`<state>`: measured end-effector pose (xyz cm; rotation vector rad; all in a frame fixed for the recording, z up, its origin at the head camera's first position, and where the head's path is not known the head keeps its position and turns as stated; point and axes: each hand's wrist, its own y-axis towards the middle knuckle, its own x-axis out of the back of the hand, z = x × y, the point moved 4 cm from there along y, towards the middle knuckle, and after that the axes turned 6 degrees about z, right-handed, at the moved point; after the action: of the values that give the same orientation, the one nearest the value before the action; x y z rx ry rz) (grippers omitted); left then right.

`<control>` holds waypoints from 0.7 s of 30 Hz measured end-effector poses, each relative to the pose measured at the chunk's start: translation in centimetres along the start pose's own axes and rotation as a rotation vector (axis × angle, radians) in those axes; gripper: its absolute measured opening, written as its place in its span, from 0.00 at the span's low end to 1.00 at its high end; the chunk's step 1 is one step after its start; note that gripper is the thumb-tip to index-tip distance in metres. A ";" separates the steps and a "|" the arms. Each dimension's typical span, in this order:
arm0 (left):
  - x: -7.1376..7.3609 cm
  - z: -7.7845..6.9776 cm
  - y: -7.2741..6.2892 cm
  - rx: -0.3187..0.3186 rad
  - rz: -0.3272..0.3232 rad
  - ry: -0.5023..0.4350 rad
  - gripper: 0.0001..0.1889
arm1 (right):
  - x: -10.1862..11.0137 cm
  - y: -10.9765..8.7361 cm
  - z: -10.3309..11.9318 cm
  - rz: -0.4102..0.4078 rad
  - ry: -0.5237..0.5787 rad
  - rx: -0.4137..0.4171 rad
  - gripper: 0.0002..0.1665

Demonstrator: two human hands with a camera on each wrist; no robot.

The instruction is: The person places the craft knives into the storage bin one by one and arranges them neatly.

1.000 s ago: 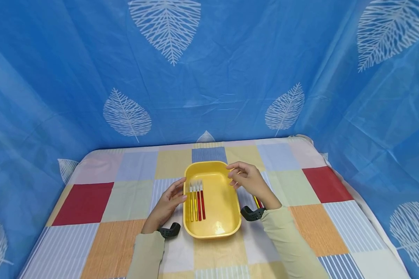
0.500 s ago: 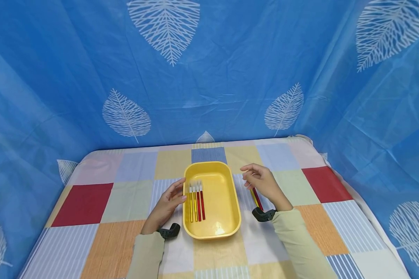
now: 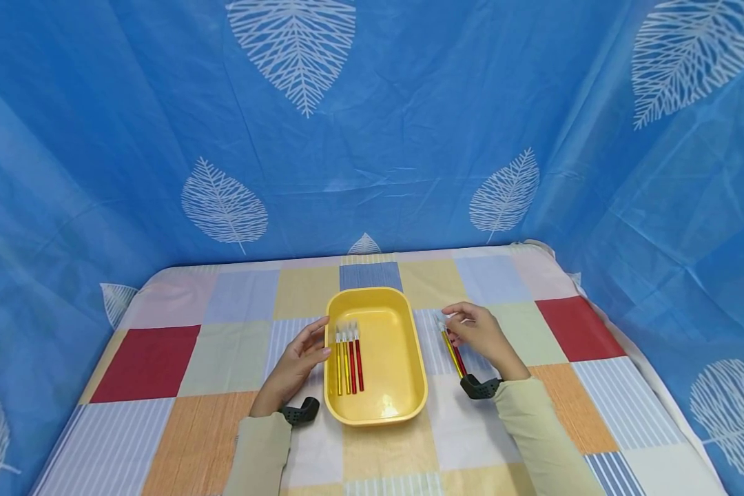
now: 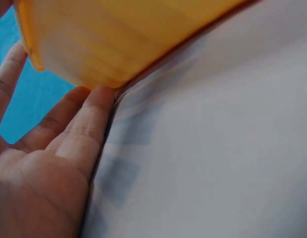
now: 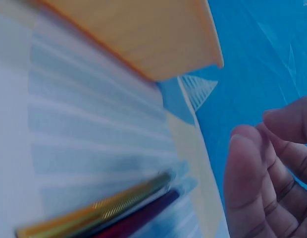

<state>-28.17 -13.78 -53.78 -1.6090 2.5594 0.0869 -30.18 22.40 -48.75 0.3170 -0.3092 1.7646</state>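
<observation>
Yellow tray [image 3: 388, 365] on counter [image 3: 229, 355] held four brush-like sticks [image 3: 353, 365]; left hand [image 3: 294, 362], relaxed, not gripping, touched its side, likely steadying it; empty right hand [image 3: 480, 337], loosely bent, hung near loose pair [image 5: 109, 206].

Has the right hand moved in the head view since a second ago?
Yes. Against the yellow tray, which sits in the same place, the right hand has moved rightward, from right by its rim to clearly apart from it.

Tray [image 3: 403, 365] solid yellow. Tools [image 3: 348, 368] along its left edge: two gold, two red. Pair [image 3: 453, 355] off right edge: gold, red. Cloth [image 3: 204, 434] multicolour patchwork, some squares striped. Curtain [image 3: 372, 186] blue, white leaf print.
</observation>
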 end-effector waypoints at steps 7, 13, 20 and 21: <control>0.0 -0.1 0.0 0.002 0.009 -0.006 0.38 | 0.6 -0.3 -1.6 -0.032 -0.100 -0.119 0.19; 0.0 0.1 0.0 0.014 0.004 0.002 0.38 | 0.4 -0.4 -2.5 -0.002 -0.128 -0.224 0.21; 0.1 0.3 0.1 0.023 0.000 -0.018 0.39 | 0.0 -0.6 -2.2 0.032 -0.188 -0.219 0.21; 0.1 0.3 0.2 0.022 0.000 -0.020 0.39 | -0.1 -0.6 -2.2 0.036 -0.201 -0.215 0.22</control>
<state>-28.32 -13.73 -54.07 -1.5916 2.5366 0.0737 -29.64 23.29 -50.76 0.3357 -0.6477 1.7187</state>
